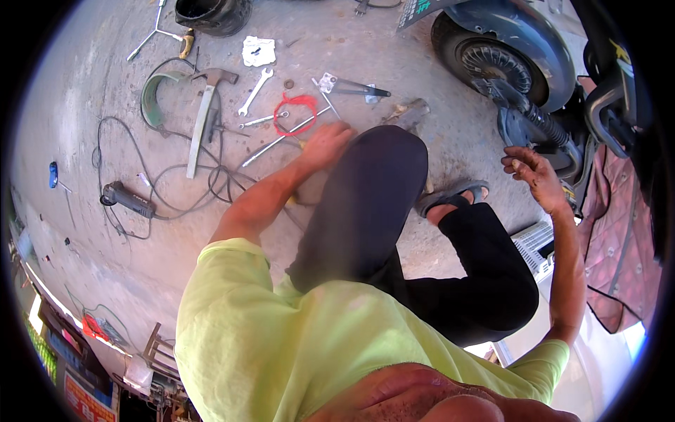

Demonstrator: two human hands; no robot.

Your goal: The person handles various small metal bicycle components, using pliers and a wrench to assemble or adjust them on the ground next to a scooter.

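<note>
My left hand [325, 146] reaches low over the floor beside my raised knee [383, 169]. Its fingers are partly hidden by the knee, so I cannot see whether they hold anything. Closest to it are a ring of red cord [295, 115] and a long thin metal rod [278, 146]. My right hand [540, 179] is raised beside the lower part of a scooter [555, 130], fingers bent toward the thumb. Anything pinched in them is too small to make out. A spanner [255, 92] and a hammer [204, 126] lie farther left.
The scooter's wheel [496, 63] stands at the far right. A corded power tool [128, 200] lies at left, its cable looping over the floor. Beyond are a green curved strip [151, 98], a black bucket [211, 15] and a three-armed wrench [156, 29]. My sandal [457, 197] is between my hands.
</note>
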